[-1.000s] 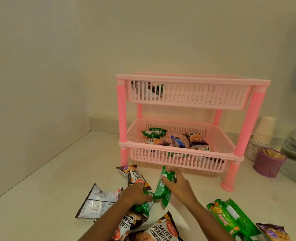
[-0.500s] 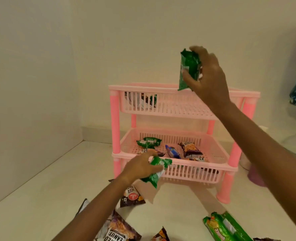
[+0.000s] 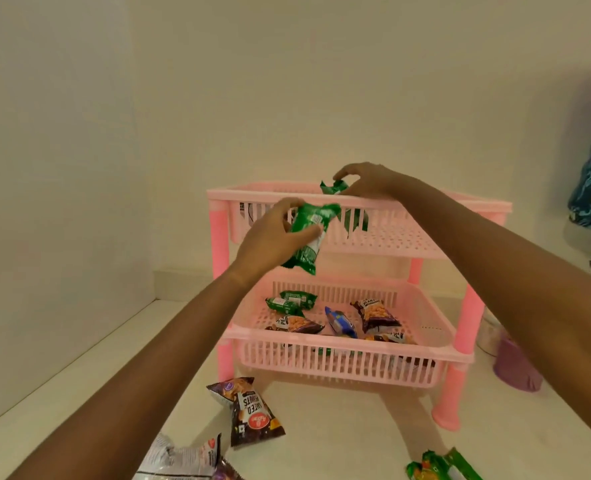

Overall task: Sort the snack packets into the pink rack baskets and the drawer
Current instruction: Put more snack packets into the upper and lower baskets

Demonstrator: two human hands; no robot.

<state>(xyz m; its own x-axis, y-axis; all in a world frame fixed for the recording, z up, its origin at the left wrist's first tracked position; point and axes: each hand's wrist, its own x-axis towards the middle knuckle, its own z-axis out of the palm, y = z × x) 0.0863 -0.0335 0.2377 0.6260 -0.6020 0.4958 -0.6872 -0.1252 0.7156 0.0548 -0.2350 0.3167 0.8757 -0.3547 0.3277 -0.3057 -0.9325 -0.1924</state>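
The pink rack [image 3: 356, 271] stands in the corner of a pale surface [image 3: 322, 427], with one wall close behind it and another wall well off to its left, leaving a wide bare strip of surface on that side. Its upper basket [image 3: 408, 237] is open from above, with free room over its rim; the gap between the upper basket and the lower basket [image 3: 339, 362] is open at the front. To the rack's right, near its front leg, sits a purple cup [image 3: 516, 368], so room there is tighter. The left hand [image 3: 273, 237] is curled around a green packet [image 3: 308, 237], thumb and fingers pinching it in front of the upper basket's front wall. That packet is glossy, crinkled green foil with a white label strip; its long axis runs steeply, top end tilted toward the rack's right, bottom end hanging over the lower basket's back part. The right hand [image 3: 367, 181] hovers over the upper basket's rim, fingers bent down and pinching the top of a second green packet [image 3: 342, 202], which hangs into the basket, long axis near upright. The lower basket holds several small packets, green, blue and dark peanut ones. In front of the rack lie a dark peanut packet [image 3: 249, 414] and a silver packet [image 3: 179, 459], and green packets [image 3: 439, 465] at the front right.
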